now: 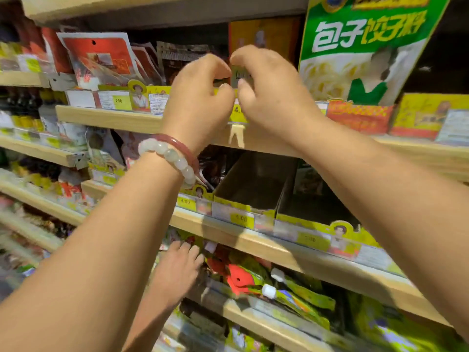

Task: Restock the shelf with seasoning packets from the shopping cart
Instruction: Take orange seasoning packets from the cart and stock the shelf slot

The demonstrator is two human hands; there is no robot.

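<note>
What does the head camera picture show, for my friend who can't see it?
Two bare hands, left hand and right hand, reach up together and pinch a small pale packet at a wooden shop shelf crowded with red seasoning packets. Another person's hand touches packets on a lower shelf.

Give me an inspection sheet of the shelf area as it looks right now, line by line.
Surface: wooden shelf, price tags along its edge.
Job's things: small packet pinched between both hands; red packets standing on the left.
Clutter: empty cardboard tray one shelf down.
Grip: left hand and right hand both curled on the packet.
Cables: nothing seen.
Surroundings: green display sign; another person's hand at a lower shelf.
</note>
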